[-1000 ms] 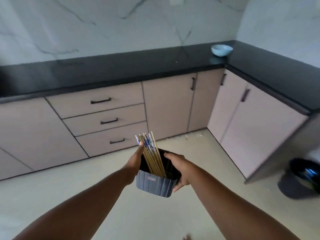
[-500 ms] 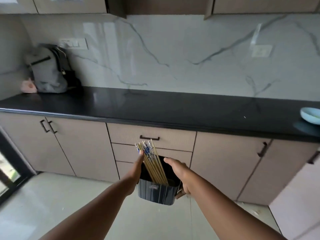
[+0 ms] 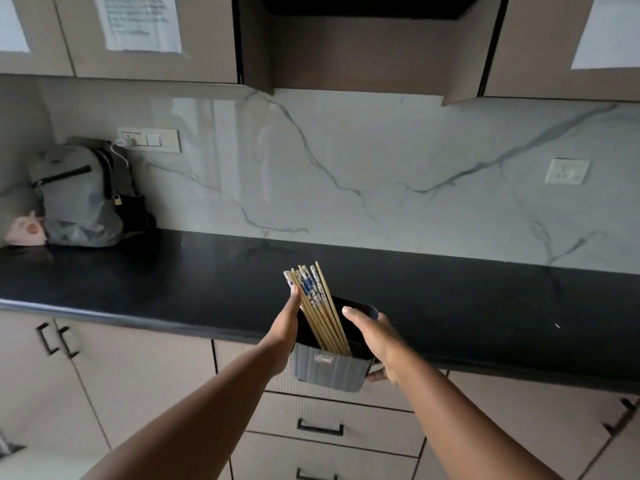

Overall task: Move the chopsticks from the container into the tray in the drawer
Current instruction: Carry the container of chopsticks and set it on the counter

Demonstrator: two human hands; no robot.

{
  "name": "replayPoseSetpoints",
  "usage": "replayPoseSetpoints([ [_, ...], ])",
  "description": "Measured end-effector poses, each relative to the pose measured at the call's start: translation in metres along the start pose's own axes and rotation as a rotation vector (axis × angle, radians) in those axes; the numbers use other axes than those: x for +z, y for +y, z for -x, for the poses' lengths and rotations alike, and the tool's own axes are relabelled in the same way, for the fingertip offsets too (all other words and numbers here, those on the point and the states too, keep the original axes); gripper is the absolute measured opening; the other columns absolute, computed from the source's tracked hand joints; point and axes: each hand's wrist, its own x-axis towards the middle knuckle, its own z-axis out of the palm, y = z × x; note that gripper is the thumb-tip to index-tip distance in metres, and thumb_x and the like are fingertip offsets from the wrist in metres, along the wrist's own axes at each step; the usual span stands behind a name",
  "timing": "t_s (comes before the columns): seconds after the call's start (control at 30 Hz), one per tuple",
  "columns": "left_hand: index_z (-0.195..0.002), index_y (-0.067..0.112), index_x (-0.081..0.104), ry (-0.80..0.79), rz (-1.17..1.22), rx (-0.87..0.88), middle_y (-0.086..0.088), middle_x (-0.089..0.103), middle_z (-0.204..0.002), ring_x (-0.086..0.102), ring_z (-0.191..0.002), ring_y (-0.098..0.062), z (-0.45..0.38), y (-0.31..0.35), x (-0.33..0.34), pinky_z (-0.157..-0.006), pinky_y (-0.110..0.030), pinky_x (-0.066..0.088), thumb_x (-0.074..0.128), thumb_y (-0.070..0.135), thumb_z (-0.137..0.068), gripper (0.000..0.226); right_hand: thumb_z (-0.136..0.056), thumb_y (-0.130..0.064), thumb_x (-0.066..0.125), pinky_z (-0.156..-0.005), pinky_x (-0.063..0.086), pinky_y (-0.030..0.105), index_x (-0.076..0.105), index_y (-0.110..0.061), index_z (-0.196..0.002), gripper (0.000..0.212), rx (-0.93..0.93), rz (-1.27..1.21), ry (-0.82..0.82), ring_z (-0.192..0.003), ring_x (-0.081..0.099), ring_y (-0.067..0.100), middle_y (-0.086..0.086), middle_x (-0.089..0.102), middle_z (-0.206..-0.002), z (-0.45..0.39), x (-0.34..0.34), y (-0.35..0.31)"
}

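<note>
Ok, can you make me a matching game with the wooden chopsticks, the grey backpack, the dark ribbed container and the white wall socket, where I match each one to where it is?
Things:
1. wooden chopsticks with blue-patterned tops
2. grey backpack
3. dark ribbed plastic container
4. white wall socket

Places:
A. on the marble wall, far right
B. held between both hands
C. on the black countertop, far left
D. standing tilted inside the container

Pairs: 1-D, 2-C, 3-B, 4-A
</note>
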Motion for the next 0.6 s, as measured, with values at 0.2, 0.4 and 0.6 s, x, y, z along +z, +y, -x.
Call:
replayPoseSetpoints([
  [0.2, -0.119, 0.019, 0.061, -0.019, 0.023, -0.032, -0.008, 0.066, -0.120, 0.063, -0.103, -0.018, -0.087, 0.001, 0.006, -0.088, -0.034, 0.047, 0.022, 0.061, -0.096, 0.062, -0.074, -0.076, 0.054, -0.092, 0.048, 0.053, 0.032, -0.031, -0.143, 0.085, 0.043, -0.003, 0.022, -0.124, 0.046, 0.030, 0.004, 0.041, -0.145, -0.083, 0.001, -0.027],
  [0.4, -0.133, 0.022, 0.055, 0.054, -0.053, -0.068, -0.002, 0.058, -0.133, 0.053, -0.119, -0.017, -0.168, -0.013, 0.017, -0.108, -0.038, 0.031, 0.020, 0.067, -0.091, 0.071, -0.079, -0.078, 0.044, -0.091, 0.048, 0.053, 0.027, -0.032, -0.144, 0.082, 0.134, 0.030, -0.004, -0.126, 0.043, 0.032, 0.004, 0.037, -0.149, -0.178, 0.000, -0.033],
  [0.6, -0.134, 0.016, 0.051, 0.099, -0.094, -0.086, 0.006, 0.052, -0.122, 0.046, -0.114, -0.008, -0.234, -0.013, 0.022, -0.097, -0.027, 0.029, 0.020, 0.049, -0.101, 0.056, -0.087, -0.062, 0.051, -0.098, 0.042, 0.044, 0.030, -0.017, -0.146, 0.077, 0.019, 0.104, 0.055, -0.127, 0.048, 0.031, 0.010, 0.045, -0.146, -0.261, 0.006, -0.039],
])
